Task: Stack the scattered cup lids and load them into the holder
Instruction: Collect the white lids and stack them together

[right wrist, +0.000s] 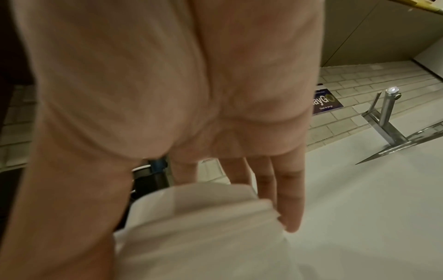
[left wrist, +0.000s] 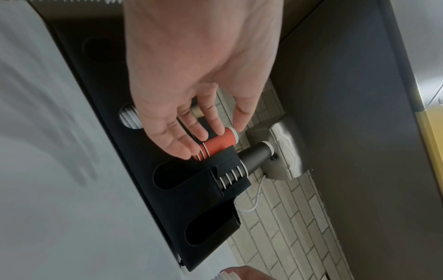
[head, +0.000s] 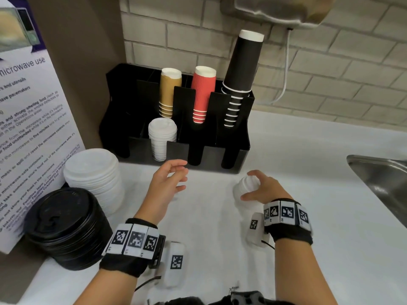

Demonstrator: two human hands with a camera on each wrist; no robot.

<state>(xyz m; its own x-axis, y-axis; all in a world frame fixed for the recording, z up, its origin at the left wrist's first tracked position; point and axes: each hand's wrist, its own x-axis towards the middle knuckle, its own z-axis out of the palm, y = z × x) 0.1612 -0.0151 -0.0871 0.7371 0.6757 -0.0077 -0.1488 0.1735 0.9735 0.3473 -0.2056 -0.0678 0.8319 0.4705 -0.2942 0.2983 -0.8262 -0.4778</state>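
1. From the head view, the right hand (head: 262, 190) has its grip curled over a short stack of white lids (head: 245, 187) on the counter (head: 286, 150), in front of the right end of the black holder (head: 233, 155).
2. The right wrist view adds what the head view hides: the fingers (right wrist: 285, 199) run down the far side of that stack (right wrist: 203, 227) with the thumb on the near side, and a tap (right wrist: 388, 111) stands off to the right.
3. The left hand (head: 167, 186) hovers palm inward just before the holder's front wall, fingers loosely spread, holding nothing.
4. The left wrist view shows the same open fingers (left wrist: 182, 140) in front of the red cups (left wrist: 215, 144), apart from them, and the empty slot at the holder's end (left wrist: 210, 229).
5. In the holder, one front slot already carries a stack of small white lids (head: 162, 139); behind stand tan cups (head: 169, 91), red cups and a tall stack of black cups (head: 242, 69).
6. At the left of the counter, a big stack of white lids (head: 94, 172) sits beside a stack of black lids (head: 66, 227), both against a microwave notice (head: 28, 119).
7. The sink (head: 378, 172) is at the far right, well apart from both hands.
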